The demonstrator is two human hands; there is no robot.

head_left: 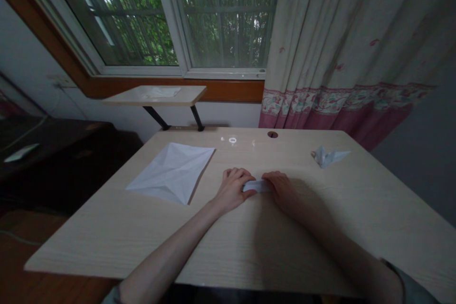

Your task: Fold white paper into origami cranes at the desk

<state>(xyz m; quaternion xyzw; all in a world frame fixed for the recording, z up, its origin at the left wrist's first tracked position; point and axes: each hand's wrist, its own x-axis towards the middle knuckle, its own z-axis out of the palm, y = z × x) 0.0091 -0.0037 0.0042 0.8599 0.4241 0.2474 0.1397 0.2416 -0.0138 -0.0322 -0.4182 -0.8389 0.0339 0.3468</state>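
I had left hand (237, 186), right hand (283, 194), each grip closed on one narrow white paper strip (258, 186), nearby lay one creased white paper square (173, 171), one folded white paper bird (325, 157)

A pale paper strip (259, 186), narrow and folded, lies level on or just above the middle of the counter (221, 247), its length running left to right. The left hand (235, 187) pinches its left end; the right hand (282, 190) covers its right, leaving only the middle visible.
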